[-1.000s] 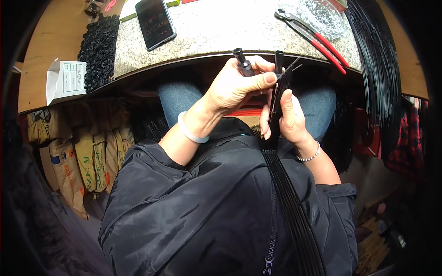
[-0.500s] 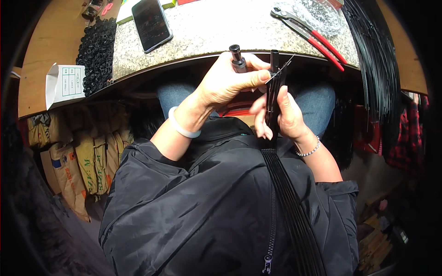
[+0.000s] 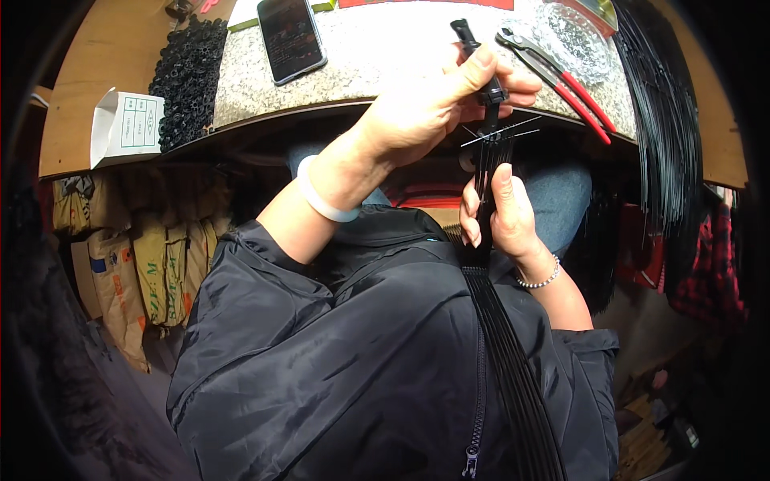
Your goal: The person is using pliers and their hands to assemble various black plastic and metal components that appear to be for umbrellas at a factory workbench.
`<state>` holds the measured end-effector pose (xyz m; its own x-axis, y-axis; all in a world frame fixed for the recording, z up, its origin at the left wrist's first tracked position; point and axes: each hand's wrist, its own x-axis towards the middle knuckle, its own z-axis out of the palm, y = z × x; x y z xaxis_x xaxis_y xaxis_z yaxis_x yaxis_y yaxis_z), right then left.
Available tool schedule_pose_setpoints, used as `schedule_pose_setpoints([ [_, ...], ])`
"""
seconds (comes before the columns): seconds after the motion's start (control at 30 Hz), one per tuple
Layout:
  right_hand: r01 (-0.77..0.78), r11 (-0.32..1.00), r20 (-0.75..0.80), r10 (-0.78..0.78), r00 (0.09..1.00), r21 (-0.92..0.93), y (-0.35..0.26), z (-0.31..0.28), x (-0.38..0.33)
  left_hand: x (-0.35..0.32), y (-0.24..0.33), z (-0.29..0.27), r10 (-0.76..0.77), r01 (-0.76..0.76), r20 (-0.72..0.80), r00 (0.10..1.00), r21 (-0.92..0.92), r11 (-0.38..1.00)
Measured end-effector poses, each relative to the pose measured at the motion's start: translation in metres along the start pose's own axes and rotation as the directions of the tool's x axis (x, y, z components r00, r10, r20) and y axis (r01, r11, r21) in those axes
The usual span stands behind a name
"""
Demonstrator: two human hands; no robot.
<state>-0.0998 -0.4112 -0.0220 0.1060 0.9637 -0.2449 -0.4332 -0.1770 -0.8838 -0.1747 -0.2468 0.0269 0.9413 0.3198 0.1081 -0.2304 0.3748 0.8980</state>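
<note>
**One bundle, two hands**

One bundle of thin black rods point(image 3: 488, 172) held upright above the lap, long axis running up toward the stone table edge point(image 3: 265, 112). Gripped low by the right hand point(image 3: 499, 215), fist closed round it. Nearer the top, left hand point(image 3: 433, 104) pinching a black fitting point(image 3: 479, 56), seemingly over the rod tips. Red-handled pliers point(image 3: 561, 80) just beyond.

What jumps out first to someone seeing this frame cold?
The two hands at centre: the right hand grips a bundle of long black strips that runs down over the lap, while the left hand pinches a small black tool at the bundle's top. On the speckled counter behind lie a phone at left, red-handled pliers at right and a heap of small black parts far left.
</note>
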Motion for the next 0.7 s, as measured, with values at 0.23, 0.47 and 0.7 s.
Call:
schedule_pose_setpoints([
  [0.23, 0.011, 1.0, -0.033, -0.01, 0.999, 0.011, 0.0, -0.002, 0.0, -0.003, -0.001, 0.003, -0.088, 0.097, -0.169, 0.982, 0.045, 0.994],
  [0.47, 0.012, 0.999, -0.048, -0.01, 0.999, 0.038, 0.002, -0.002, 0.0, -0.006, -0.003, 0.001, -0.063, 0.07, -0.144, 0.988, 0.046, 0.996],
  [0.7, 0.025, 0.999, -0.044, -0.024, 0.999, 0.031, 0.0, -0.002, 0.0, -0.013, -0.003, -0.002, -0.193, 0.205, -0.089, 0.977, 0.165, 0.965],
])
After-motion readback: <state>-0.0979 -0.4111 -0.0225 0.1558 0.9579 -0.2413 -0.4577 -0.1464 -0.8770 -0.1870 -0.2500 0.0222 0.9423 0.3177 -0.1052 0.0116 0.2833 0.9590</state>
